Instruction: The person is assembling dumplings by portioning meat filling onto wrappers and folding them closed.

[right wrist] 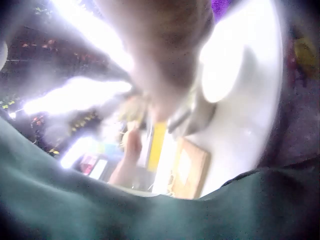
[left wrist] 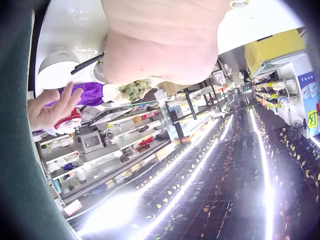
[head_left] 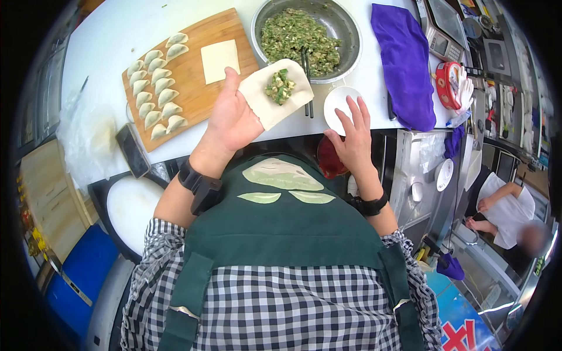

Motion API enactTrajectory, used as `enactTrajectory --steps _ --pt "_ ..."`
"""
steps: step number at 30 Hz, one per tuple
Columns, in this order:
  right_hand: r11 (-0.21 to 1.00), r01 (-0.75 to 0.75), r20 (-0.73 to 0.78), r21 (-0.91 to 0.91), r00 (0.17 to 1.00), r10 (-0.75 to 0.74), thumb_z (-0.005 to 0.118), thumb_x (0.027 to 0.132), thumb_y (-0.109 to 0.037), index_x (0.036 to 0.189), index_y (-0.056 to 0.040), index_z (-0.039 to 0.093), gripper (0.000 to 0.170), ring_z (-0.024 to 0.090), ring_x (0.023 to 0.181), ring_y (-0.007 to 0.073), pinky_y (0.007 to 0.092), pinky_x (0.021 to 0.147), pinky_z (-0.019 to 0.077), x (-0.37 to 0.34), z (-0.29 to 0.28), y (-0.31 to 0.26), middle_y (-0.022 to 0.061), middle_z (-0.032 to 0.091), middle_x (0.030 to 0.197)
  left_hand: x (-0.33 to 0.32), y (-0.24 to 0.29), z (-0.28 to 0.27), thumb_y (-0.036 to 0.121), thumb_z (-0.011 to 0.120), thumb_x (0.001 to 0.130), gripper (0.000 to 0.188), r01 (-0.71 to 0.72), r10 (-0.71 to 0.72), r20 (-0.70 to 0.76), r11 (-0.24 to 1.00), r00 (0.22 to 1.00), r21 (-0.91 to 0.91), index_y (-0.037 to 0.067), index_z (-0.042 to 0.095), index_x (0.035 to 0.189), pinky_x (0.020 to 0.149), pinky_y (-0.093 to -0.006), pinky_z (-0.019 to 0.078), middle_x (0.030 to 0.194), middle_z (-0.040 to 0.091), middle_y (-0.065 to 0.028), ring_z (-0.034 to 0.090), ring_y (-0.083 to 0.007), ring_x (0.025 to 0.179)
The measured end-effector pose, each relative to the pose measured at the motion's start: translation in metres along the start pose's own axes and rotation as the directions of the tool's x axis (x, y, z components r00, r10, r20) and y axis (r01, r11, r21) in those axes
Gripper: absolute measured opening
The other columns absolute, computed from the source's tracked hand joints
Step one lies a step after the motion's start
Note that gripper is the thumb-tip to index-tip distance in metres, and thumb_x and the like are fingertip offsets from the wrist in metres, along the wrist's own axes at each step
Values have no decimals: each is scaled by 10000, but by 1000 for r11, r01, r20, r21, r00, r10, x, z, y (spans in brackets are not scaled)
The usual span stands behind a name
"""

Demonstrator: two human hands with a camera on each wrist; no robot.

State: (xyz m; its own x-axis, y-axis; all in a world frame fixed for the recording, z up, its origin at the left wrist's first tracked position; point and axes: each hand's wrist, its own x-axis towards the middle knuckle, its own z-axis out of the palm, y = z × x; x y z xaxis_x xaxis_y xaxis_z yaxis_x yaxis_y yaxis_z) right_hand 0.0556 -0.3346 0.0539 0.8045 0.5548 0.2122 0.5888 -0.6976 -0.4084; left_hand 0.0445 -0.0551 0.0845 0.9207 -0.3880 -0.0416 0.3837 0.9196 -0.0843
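Note:
In the head view the left hand [head_left: 236,117], palm up, carries a pale dough wrapper [head_left: 270,111] with a mound of green filling [head_left: 280,87] on it. The thumb stands up beside the wrapper's left edge. The right hand [head_left: 353,137] is over the small white dish [head_left: 335,105], fingers spread and holding nothing; whether it touches the dish I cannot tell. Dark chopsticks [head_left: 307,88] lean on the steel bowl [head_left: 355,36] of green filling. In the left wrist view the left hand [left wrist: 160,45] hides most of the wrapper, and filling [left wrist: 135,91] shows past it.
A wooden board [head_left: 193,64] at the left bears several folded dumplings [head_left: 166,96] and a flat wrapper [head_left: 220,61]. Right of the bowl lie a purple cloth [head_left: 404,70], a scale [head_left: 443,45] and a red tin [head_left: 448,85]. Another person [head_left: 503,205] is at the far right.

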Motion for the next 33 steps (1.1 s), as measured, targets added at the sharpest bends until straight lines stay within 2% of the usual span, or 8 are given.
enactTrajectory --steps 2,6,10,12,15,18,26,33 --pt "983 -137 86 -124 985 148 719 794 -424 1169 15 617 586 240 1397 454 576 1132 204 -13 9 14 247 354 1472 3 -6 13 646 142 961 856 -14 54 -232 986 971 168 -37 243 1467 1163 -500 275 1488 344 -219 343 -367 1382" --pt "955 -100 175 -278 973 153 693 801 -488 1123 11 647 595 216 1405 463 584 1142 143 -19 21 16 253 348 1474 4 -11 9 652 146 957 862 10 28 -222 986 975 168 -38 262 1462 1160 -491 286 1477 364 -216 361 -364 1372" --pt "969 -132 159 -209 973 167 704 789 -485 1131 0 650 596 220 1408 452 580 1141 157 -6 8 13 240 352 1479 5 -16 12 664 135 949 871 48 16 -250 967 968 249 -30 303 1449 1143 -473 319 1449 410 -199 415 -336 1341" --pt "991 -97 -56 88 993 102 704 769 -522 1137 -38 660 609 227 1406 451 569 1141 173 9 -8 0 228 357 1482 5 -19 14 668 128 947 873 63 19 -268 953 963 295 -24 315 1446 1134 -470 334 1440 423 -191 433 -325 1329" --pt "973 152 -130 175 983 -130 699 750 -558 1166 -78 650 637 214 1409 454 580 1132 183 48 -36 -51 221 334 1498 6 -28 16 674 94 941 875 115 -27 -262 938 965 327 0 331 1446 1135 -455 332 1440 434 -158 424 -292 1339" --pt "935 285 -67 210 958 -277 701 726 -580 1223 -119 598 685 153 1423 463 634 1113 160 69 -33 -85 219 248 1536 4 -36 21 678 34 932 881 159 -60 -266 915 962 371 35 290 1477 1151 -415 298 1476 393 -110 371 -254 1375" --pt "982 181 -119 -63 975 -187 681 729 -607 1166 -102 655 668 165 1408 482 636 1107 151 76 -28 -71 231 263 1528 -3 -33 16 683 38 929 893 168 -51 -247 862 968 479 19 249 1488 1135 -402 321 1490 364 -112 346 -270 1392" --pt "929 350 -140 121 932 -333 574 805 -638 1218 -128 644 660 278 1376 467 580 1095 271 50 -33 -75 235 350 1488 -2 -23 21 661 71 951 869 58 5 -223 960 975 275 -6 274 1471 1149 -439 306 1472 382 -174 375 -322 1369"
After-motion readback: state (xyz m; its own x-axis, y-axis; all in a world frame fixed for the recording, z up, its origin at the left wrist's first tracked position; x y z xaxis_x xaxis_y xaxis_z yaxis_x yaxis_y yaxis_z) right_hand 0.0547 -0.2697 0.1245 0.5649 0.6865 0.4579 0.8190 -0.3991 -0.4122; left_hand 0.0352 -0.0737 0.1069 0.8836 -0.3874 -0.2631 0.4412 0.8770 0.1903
